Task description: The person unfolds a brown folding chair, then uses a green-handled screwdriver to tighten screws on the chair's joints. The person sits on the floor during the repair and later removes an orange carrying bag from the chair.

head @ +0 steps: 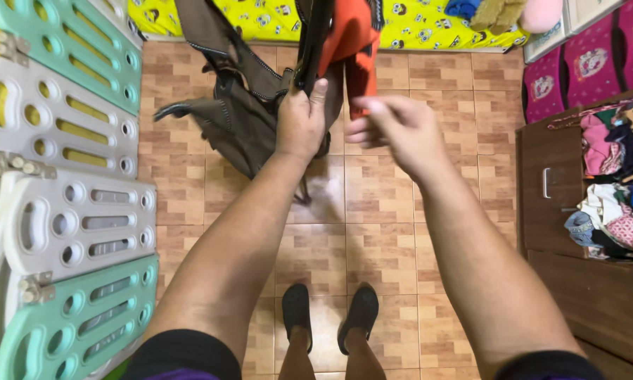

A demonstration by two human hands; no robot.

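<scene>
Two hands are raised over the tiled floor (pixel 373 211). Our left hand (pixel 301 119) grips the dark strap (pixel 315 42) so the brown bag (pixel 243 119) and orange cloth (pixel 355 35) hang free, while our right hand (pixel 394 130) hovers loosely open, empty, beside them.

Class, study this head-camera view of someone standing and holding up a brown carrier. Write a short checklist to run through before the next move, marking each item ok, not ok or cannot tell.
1. Left hand has a firm grip on the carrier: ok, fingers closed on its top edge.
2. Right hand free: ok, open and holding nothing, though blurred.
3. Carrier clear of the floor: cannot tell; its lower part hangs low.
4. Straps untangled: cannot tell; they dangle loosely.
5. Orange garment separate from the carrier: cannot tell; they overlap.
6. Shoes flat on the floor: ok.
</scene>
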